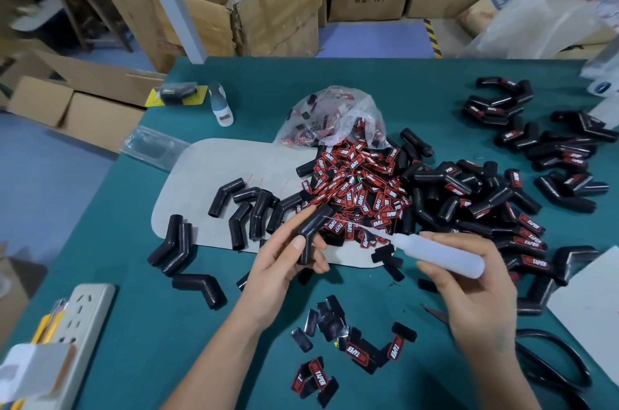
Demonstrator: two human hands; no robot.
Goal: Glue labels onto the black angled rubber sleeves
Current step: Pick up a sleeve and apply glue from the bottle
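My left hand [284, 258] grips a black angled rubber sleeve [313, 228] above the green table. My right hand [469, 282] holds a white glue bottle [442, 253]; its thin nozzle points left at the sleeve's upper end. A heap of red and black labels [355, 188] spills from a clear plastic bag [331, 114] behind the sleeve. Several loose labels [355, 349] lie near my wrists. Bare sleeves [241, 208] lie on the left, labelled sleeves [522, 228] on the right.
A grey mat [207, 171] lies under the bare sleeves. A power strip [83, 319] sits at the left front, black-handled scissors [549, 362] at the right front, a small white bottle [222, 104] at the back. Cardboard boxes [268, 4] stand behind the table.
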